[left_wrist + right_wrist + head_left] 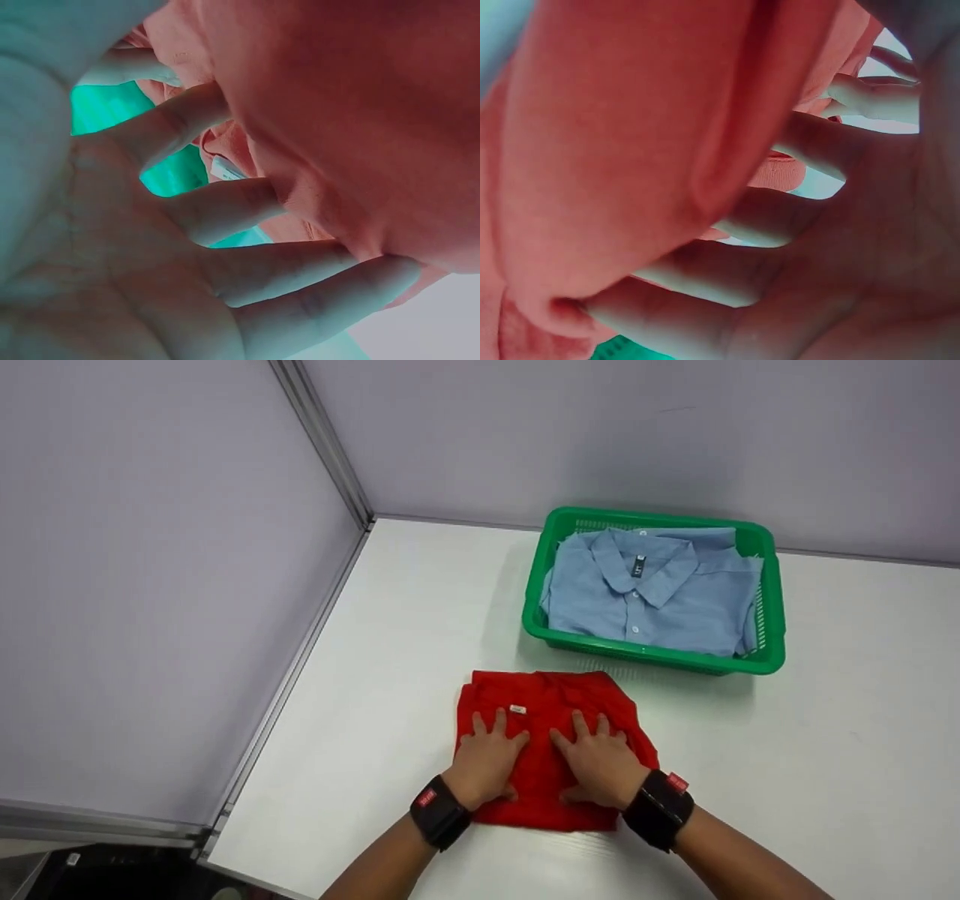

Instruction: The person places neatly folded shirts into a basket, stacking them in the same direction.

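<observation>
A folded red garment [546, 780] lies on the white table in the head view, with a small white label [517, 709] near its top. My left hand [486, 761] rests on its left half, fingers spread and pointing away from me. On the right half lies my right hand [602, 765], also with spread fingers. Both wrist views show the outstretched fingers touching the red cloth [360, 135], which bulges close to the cameras; some fingertips are hidden by it. Neither hand pinches the fabric as far as these views show.
Behind the garment stands a green plastic basket [660, 656] holding folded light-blue collared shirts [592, 592]. Pale wall panels [187, 547] border the white table [360, 675] at the left and back. A black band [441, 812] circles each wrist.
</observation>
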Motion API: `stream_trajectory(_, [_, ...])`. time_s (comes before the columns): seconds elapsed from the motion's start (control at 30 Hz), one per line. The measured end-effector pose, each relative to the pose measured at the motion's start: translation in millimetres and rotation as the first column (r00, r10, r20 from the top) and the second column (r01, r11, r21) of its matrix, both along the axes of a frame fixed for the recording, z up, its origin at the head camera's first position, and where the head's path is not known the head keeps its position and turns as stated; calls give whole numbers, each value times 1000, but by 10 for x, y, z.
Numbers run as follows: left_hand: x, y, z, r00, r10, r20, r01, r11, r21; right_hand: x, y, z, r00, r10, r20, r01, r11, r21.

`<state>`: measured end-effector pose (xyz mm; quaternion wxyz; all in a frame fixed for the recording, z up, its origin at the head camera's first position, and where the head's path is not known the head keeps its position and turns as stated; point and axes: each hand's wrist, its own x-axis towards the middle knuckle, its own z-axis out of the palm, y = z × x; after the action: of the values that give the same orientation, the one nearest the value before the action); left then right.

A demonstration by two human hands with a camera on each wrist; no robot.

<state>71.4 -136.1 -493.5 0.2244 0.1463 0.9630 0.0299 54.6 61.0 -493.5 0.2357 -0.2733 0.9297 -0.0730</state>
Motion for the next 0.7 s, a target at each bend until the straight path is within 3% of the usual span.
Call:
stream_trajectory(0.33, [-36,391,6,994,-112,-10,111,990,-85,86,394,1,998,-64,25,64,998,-21])
stream_trajectory(0.7, [-105,701,-9,989,-143,31,144,989,-27,226,707,4,992,-127,1,127,992,-9])
